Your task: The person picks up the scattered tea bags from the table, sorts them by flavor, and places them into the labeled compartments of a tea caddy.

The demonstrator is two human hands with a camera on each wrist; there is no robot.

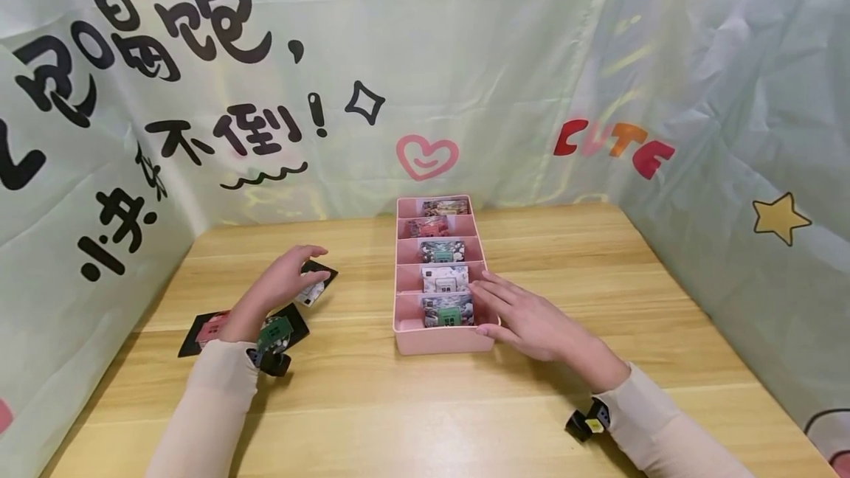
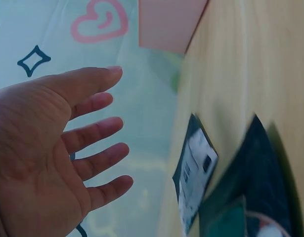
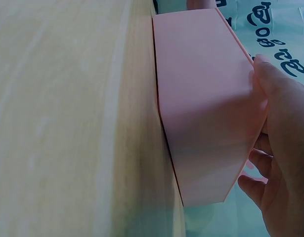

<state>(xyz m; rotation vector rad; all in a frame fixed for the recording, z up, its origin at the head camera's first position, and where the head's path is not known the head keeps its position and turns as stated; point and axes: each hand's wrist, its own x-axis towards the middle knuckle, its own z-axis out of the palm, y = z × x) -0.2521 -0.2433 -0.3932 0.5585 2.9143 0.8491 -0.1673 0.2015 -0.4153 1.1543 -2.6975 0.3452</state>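
Note:
A long pink box (image 1: pixel 445 341) with a row of compartments stands in the middle of the table, a small printed packet in each. My right hand (image 1: pixel 534 319) rests at its near right corner, the fingers reaching over the side rim and the thumb at the front rim. My left hand (image 1: pixel 282 282) is held above the table at the left, fingers spread and nothing in the palm. Just beyond it lies a white packet with black edges (image 2: pixel 198 158), partly hidden by the hand in the head view. A green packet (image 1: pixel 275 332) and a red packet (image 1: pixel 211 329) lie below the left wrist.
The wooden table (image 1: pixel 425 411) is enclosed by pale printed cloth (image 1: pixel 505 80) at the back and both sides. Inside the box, the nearest compartment holds a blue-green packet (image 1: pixel 448 310), with a white one (image 1: pixel 445 279) behind it.

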